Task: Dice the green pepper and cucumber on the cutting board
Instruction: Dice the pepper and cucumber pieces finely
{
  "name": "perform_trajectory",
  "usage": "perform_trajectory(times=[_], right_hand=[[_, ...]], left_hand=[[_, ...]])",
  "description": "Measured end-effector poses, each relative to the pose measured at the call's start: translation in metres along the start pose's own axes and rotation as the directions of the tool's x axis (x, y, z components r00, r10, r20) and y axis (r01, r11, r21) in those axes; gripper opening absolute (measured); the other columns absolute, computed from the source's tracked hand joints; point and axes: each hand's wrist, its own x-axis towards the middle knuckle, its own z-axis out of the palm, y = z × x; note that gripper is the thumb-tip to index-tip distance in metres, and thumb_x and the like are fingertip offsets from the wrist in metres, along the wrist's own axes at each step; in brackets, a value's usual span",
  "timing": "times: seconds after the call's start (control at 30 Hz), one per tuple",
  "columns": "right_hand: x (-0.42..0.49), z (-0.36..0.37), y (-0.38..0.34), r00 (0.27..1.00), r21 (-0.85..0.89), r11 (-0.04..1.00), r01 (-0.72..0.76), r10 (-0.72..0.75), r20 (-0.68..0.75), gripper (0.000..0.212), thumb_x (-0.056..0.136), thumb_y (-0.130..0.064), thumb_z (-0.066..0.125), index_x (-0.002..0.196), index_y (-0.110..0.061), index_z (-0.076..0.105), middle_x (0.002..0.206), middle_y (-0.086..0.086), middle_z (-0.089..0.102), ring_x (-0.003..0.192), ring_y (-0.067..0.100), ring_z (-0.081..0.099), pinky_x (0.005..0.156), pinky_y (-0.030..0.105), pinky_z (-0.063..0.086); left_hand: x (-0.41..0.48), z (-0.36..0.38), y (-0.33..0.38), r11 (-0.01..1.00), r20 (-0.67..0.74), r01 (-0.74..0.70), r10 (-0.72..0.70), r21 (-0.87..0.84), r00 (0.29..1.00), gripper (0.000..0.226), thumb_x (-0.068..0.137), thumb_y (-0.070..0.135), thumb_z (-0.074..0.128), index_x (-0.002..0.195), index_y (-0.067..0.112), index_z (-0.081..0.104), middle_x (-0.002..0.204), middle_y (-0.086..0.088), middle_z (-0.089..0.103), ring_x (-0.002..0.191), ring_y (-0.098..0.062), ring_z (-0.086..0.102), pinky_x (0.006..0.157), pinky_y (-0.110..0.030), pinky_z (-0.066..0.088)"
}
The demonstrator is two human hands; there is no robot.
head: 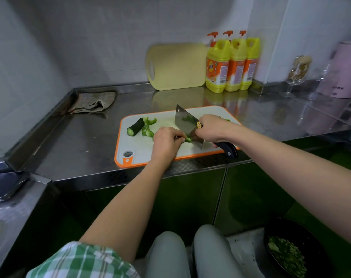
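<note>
A white cutting board with an orange rim (142,155) lies on the steel counter. On its far left lie a dark cucumber piece (135,127) and loose green pepper strips (148,127). My left hand (166,140) pinches a pepper strip (187,139) down against the board with curled fingers. My right hand (212,129) grips the black handle of a cleaver (187,125), whose blade stands on the board right beside my left fingertips. A few green bits (226,119) show behind my right hand.
A yellow board (176,66) leans on the wall beside three yellow detergent bottles (230,65). A crumpled cloth (94,102) lies at the counter's back left. A glass (297,73) and pink appliance (343,71) stand right. A black bowl of chopped greens (287,255) sits low right.
</note>
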Motion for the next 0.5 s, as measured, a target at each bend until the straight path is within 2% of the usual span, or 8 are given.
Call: perform_trajectory(times=[0.1, 0.2, 0.3, 0.4, 0.5], right_hand=[[0.004, 0.005, -0.003, 1.000, -0.022, 1.000, -0.007, 0.007, 0.001, 0.010, 0.090, -0.008, 0.046, 0.081, -0.004, 0.051, 0.072, 0.017, 0.056, 0.049, 0.027, 0.054, 0.042, 0.024, 0.044], [0.011, 0.014, -0.009, 0.999, -0.068, 0.997, -0.025, 0.023, -0.028, 0.008, 0.089, -0.009, 0.054, 0.091, -0.002, 0.056, 0.074, 0.015, 0.058, 0.055, 0.026, 0.057, 0.054, 0.032, 0.051], [0.016, 0.020, -0.008, 0.995, -0.044, 0.999, -0.028, 0.024, -0.092, 0.006, 0.091, -0.010, 0.051, 0.091, -0.005, 0.053, 0.073, 0.010, 0.054, 0.056, 0.025, 0.056, 0.059, 0.034, 0.052], [0.018, 0.022, 0.001, 0.987, 0.038, 0.999, -0.007, 0.013, -0.161, 0.021, 0.095, -0.014, 0.045, 0.075, -0.012, 0.043, 0.080, 0.011, 0.053, 0.058, 0.028, 0.057, 0.059, 0.035, 0.052], [0.015, 0.015, 0.005, 0.986, 0.106, 0.994, 0.007, 0.010, -0.168, 0.025, 0.095, -0.013, 0.044, 0.070, -0.015, 0.040, 0.074, 0.010, 0.053, 0.050, 0.026, 0.057, 0.047, 0.030, 0.048]], left_hand=[[0.000, -0.001, 0.001, 1.000, 0.006, 0.003, -0.003, -0.001, 1.000, 0.011, 0.083, 0.019, 0.074, 0.093, 0.016, 0.079, 0.092, -0.003, 0.075, 0.092, -0.025, 0.062, 0.084, -0.039, 0.051], [-0.001, -0.002, 0.001, 1.000, 0.001, -0.010, 0.010, 0.006, 1.000, 0.011, 0.082, 0.018, 0.075, 0.092, 0.016, 0.079, 0.092, -0.003, 0.075, 0.090, -0.024, 0.062, 0.082, -0.038, 0.051], [-0.002, -0.003, 0.001, 1.000, -0.013, -0.001, 0.001, -0.008, 1.000, 0.011, 0.082, 0.019, 0.075, 0.092, 0.016, 0.079, 0.091, -0.002, 0.075, 0.089, -0.022, 0.063, 0.082, -0.037, 0.051], [-0.003, -0.004, 0.002, 1.000, -0.018, 0.013, -0.013, -0.026, 1.000, 0.009, 0.082, 0.018, 0.075, 0.090, 0.016, 0.079, 0.089, -0.001, 0.075, 0.088, -0.019, 0.064, 0.082, -0.032, 0.050], [-0.004, -0.005, 0.004, 0.998, -0.026, 0.028, -0.029, -0.049, 0.999, 0.009, 0.083, 0.017, 0.075, 0.090, 0.015, 0.079, 0.089, 0.000, 0.076, 0.084, -0.013, 0.065, 0.077, -0.021, 0.045]])
